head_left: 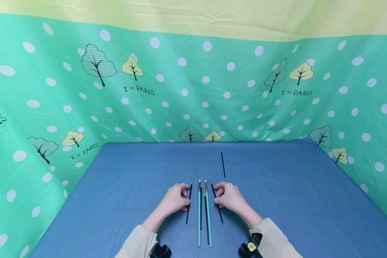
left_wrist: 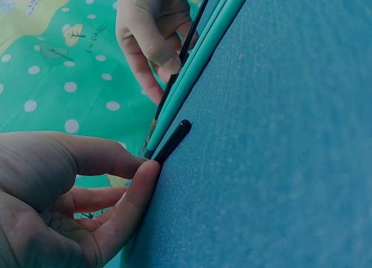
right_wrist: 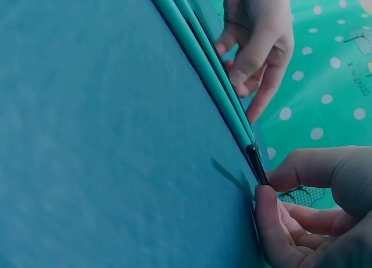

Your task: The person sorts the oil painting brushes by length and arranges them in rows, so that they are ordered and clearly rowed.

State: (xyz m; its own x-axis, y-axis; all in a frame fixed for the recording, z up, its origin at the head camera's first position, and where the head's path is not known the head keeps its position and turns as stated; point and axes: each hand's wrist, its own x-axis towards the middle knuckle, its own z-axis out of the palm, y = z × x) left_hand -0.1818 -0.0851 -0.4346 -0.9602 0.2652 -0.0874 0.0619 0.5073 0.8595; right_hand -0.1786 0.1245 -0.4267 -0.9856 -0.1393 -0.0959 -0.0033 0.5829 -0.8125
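The turquoise brushes (head_left: 199,215) could roll askew if nudged from either side. Just left of them, the left hand (head_left: 175,198) pinches a black brush (head_left: 187,213); just right, the right hand (head_left: 229,196) pinches a dark brush (head_left: 219,213). Beyond, a lone brush (head_left: 223,163) lies untouched on the desk (head_left: 116,215).

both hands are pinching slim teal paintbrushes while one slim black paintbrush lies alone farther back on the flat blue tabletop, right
Not teal: the head view shows the left hand and right hand each pinching a slim black paintbrush. The lone brush is as you said.
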